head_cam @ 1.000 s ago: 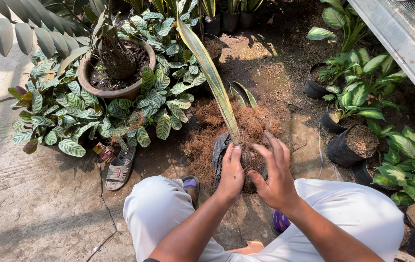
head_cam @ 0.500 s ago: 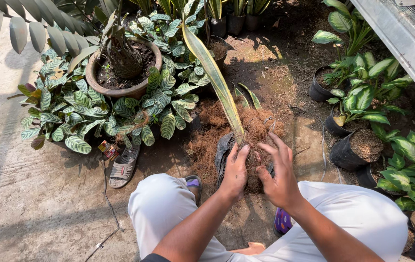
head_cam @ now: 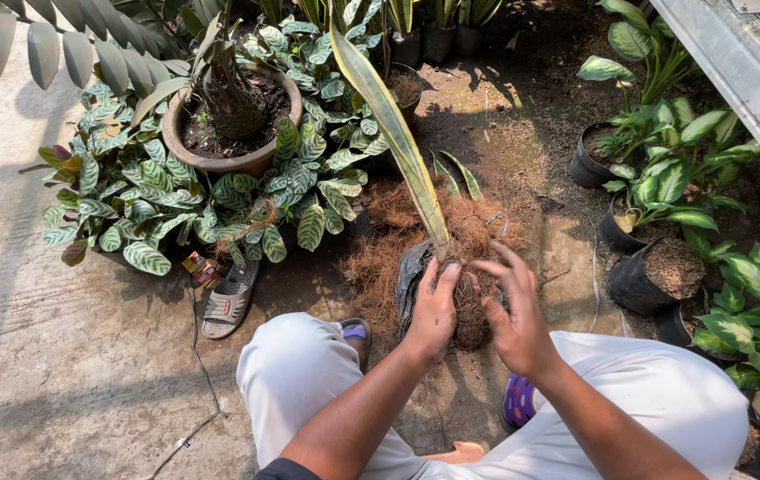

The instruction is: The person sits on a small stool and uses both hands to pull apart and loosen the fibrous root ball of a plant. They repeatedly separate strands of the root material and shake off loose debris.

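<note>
A tall plant with one long yellow-edged green leaf [head_cam: 395, 133] stands in a black plastic grow bag [head_cam: 411, 277] stuffed with brown coconut fibre [head_cam: 470, 313]. My left hand [head_cam: 434, 313] presses on the bag and fibre at the base of the leaf. My right hand [head_cam: 513, 311] hovers over the fibre on the other side, fingers spread, fingertips near the fibre. I squat with knees in white trousers [head_cam: 309, 373] either side of the bag.
A heap of loose brown fibre [head_cam: 380, 258] lies behind the bag. A round clay pot [head_cam: 220, 160] sits among patterned-leaf plants at left. Several black potted plants [head_cam: 646, 276] stand at right. A grey sandal [head_cam: 230, 300] and a thin cord [head_cam: 193, 356] lie on the concrete.
The view has shifted slightly. My hands stay at the base of the plant, and the right hand's fingers have opened a little over the fibre.
</note>
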